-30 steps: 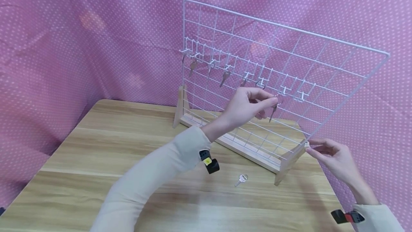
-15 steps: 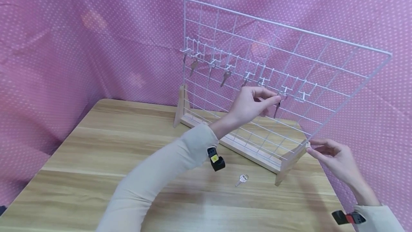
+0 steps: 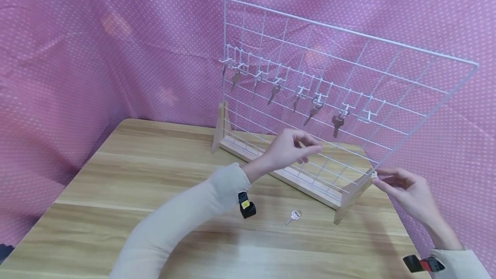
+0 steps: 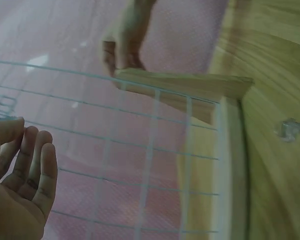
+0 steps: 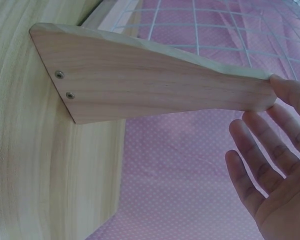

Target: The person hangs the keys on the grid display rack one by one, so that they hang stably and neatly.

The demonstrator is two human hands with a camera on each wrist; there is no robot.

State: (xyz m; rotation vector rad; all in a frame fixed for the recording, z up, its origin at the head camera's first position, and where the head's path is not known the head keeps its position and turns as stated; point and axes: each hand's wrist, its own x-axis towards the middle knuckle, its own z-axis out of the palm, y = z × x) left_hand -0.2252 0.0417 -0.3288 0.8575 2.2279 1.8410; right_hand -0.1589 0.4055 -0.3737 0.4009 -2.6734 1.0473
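Observation:
My left hand (image 3: 289, 147) is in front of the white wire grid (image 3: 366, 36), below the row of hooks. Its fingers are loosely bent with nothing between them, as the left wrist view also shows. A key (image 3: 338, 125) on a ring hangs from the second hook from the right, up and to the right of that hand. The rightmost hook (image 3: 367, 117) carries no key. My right hand (image 3: 410, 193) pinches the top end of the wooden side support (image 5: 150, 75) between thumb and fingers.
Several more keys hang along the hooks to the left, one of them a key (image 3: 274, 93) near the middle. A loose key (image 3: 294, 215) with a ring lies on the wooden table (image 3: 128, 175) before the rack's base. Pink dotted cloth (image 3: 135, 55) hangs behind.
My left hand has put the key on the second hook from the right, let go, and drawn back down and left. My right hand keeps its grip on the support.

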